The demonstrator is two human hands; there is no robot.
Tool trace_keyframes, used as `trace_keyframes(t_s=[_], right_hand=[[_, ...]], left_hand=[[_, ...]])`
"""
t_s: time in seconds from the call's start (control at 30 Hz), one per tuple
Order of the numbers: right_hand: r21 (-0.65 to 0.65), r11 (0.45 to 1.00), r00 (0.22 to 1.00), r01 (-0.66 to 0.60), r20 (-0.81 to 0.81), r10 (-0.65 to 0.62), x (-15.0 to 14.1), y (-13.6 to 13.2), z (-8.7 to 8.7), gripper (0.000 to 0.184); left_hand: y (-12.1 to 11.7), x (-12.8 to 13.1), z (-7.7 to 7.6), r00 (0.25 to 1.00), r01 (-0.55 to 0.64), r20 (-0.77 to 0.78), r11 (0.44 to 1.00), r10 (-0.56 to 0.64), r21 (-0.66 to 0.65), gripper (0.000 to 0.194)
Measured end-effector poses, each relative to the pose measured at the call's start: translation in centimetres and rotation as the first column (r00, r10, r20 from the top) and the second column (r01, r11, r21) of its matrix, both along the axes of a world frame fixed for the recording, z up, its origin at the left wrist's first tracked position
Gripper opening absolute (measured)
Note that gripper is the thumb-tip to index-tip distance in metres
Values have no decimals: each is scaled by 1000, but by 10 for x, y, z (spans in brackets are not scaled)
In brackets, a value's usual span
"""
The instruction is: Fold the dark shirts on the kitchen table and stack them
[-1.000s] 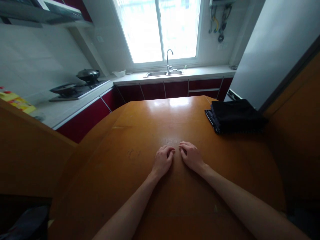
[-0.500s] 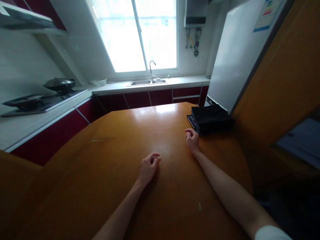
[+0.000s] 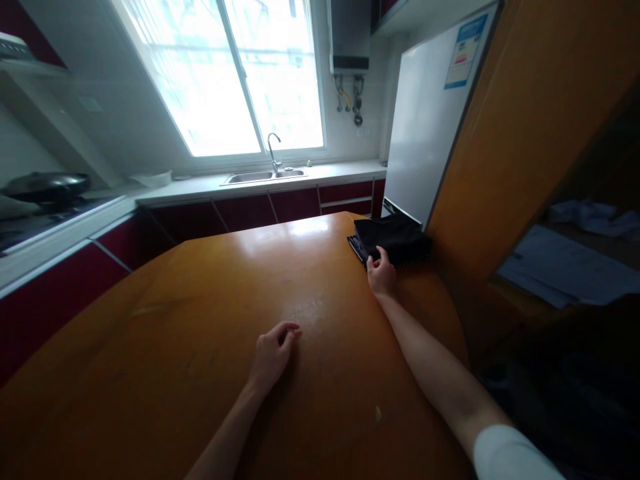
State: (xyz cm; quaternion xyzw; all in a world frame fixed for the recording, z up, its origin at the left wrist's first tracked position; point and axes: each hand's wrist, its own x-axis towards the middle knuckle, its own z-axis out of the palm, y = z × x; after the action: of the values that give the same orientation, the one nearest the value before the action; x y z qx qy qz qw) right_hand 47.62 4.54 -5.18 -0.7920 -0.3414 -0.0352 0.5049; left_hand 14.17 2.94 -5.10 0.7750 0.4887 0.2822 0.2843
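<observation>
On the brown wooden table (image 3: 240, 280), my left hand (image 3: 273, 353) rests with its fingers loosely bent and a small gap by the thumb; it holds nothing. Farther out to the right, my right hand (image 3: 381, 272) is at the near left edge of a folded black cloth (image 3: 395, 235). Its thumb and forefinger stand apart, and the fingertips overlap the cloth's edge. Whether they press on it I cannot tell. The cloth lies as a flat stack in several layers, with a pale line along its left side.
Beyond the table runs a white counter with a sink (image 3: 250, 177) and a faucet (image 3: 273, 152). A white refrigerator (image 3: 425, 127) stands behind the cloth, beside a wooden panel (image 3: 505, 133). Papers (image 3: 570, 267) lie at right. A wok (image 3: 47, 187) sits on the stove at far left.
My right hand has moved from just short of the black cloth up to its near edge, and its fingers have spread. The view has turned right. My left hand stays on the table.
</observation>
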Motion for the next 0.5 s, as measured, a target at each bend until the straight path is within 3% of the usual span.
trace_keyframes(t_s=[0.2, 0.5], right_hand=[[-29, 998, 998, 58, -11, -59, 0, 3, 0, 35], [122, 992, 997, 40, -73, -32, 1, 6, -8, 41]], left_hand=[[0, 0, 0, 1000, 14, 2, 1000, -14, -6, 30], [-2, 1, 0, 1000, 8, -3, 1000, -8, -15, 29]])
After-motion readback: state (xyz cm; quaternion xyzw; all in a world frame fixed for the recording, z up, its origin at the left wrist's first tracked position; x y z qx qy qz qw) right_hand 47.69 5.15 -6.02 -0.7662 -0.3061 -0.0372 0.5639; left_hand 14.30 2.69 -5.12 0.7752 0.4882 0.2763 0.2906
